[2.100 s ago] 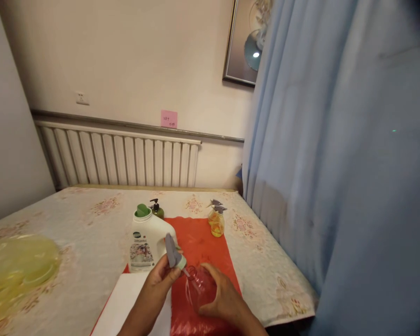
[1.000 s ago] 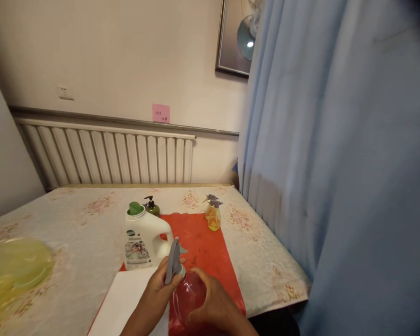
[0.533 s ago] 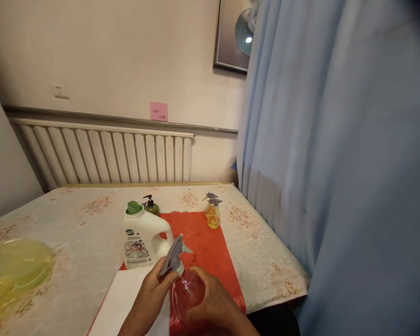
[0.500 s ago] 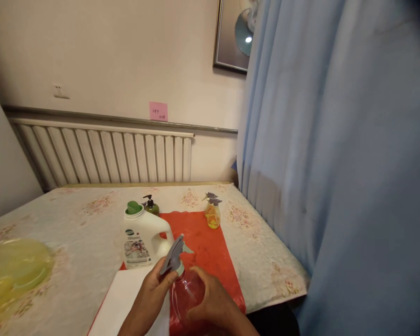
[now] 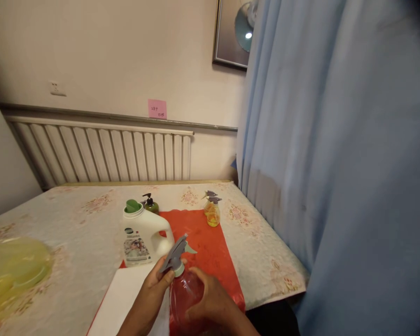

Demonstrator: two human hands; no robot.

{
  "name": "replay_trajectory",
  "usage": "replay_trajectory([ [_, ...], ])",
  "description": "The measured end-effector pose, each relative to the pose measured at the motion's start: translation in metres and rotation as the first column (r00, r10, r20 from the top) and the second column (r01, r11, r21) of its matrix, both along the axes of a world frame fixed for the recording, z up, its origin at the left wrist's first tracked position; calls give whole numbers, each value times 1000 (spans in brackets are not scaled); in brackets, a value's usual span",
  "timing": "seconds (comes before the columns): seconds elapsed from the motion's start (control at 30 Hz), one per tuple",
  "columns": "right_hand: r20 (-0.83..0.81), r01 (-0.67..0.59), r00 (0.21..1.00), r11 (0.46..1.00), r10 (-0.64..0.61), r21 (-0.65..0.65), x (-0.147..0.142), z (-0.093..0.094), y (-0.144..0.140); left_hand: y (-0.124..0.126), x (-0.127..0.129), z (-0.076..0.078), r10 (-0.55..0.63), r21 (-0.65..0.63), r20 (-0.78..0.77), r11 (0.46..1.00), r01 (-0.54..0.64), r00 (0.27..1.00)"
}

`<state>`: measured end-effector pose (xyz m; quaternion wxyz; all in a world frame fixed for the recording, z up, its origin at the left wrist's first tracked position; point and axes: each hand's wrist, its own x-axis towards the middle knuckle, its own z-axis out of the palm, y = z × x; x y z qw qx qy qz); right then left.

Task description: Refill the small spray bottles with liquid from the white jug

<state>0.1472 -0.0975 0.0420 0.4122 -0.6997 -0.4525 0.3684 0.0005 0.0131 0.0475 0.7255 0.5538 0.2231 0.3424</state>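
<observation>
A clear spray bottle with a grey trigger head is held between both hands, tilted slightly. My left hand grips it at the neck, thumb against the pale collar, just under the trigger head. Round the right side of the bottle's body, my right hand is closed. The red cloth under it shows through the plastic, so I cannot tell what liquid is inside. Just beyond my left hand stands a white handled jug with a green cup in its mouth.
A green pump bottle stands behind the jug. Two small spray bottles with yellow-orange contents are at the cloth's far right. A white sheet lies at front left, a yellow transparent basin farther left. A blue curtain hangs at right.
The spray bottle's trigger head has turned slightly in my left hand. Both hands keep their grip, and the view has shifted a little.
</observation>
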Motion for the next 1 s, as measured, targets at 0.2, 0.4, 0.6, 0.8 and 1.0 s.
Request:
replay_trajectory([
  [0.2,-5,-22,1000,999,22,39,0,0,0,-2,7,-10,102,43,16,994,-103,995],
  [0.4,-19,-15,1000,999,16,41,0,-4,1,-1,9,-15,160,60,-18,985,-159,987],
  [0.6,-39,1,999,1000,-1,7,-4,4,1,-1,9,-22,147,5,6,989,-147,989],
  [0.8,-23,-6,1000,1000,6,23,-4,0,1,-8,12,-16,180,7,46,984,-181,983],
  [1.0,-65,7,998,999,-4,41,0,-5,2,-9,10,-6,180,69,-43,982,-177,983],
])
